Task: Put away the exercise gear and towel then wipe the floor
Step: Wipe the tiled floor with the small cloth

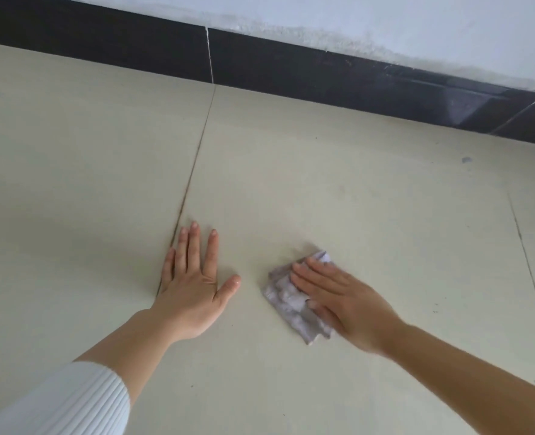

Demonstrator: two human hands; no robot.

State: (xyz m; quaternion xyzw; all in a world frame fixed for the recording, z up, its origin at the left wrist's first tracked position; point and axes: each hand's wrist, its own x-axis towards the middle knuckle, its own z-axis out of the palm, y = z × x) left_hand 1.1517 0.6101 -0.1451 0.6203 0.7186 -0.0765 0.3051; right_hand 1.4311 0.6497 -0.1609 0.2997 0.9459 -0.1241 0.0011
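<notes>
Head view, right hand flat on cloth, left hand splayed on floor

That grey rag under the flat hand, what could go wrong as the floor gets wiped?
The right hand only presses flat on the crumpled rag, so it could slip out or bunch up and skip patches. The left hand is braced on the floor; if the tile turns wet, it might slide. The bluish spot near the baseboard lies away from the rag and may be missed.
</notes>
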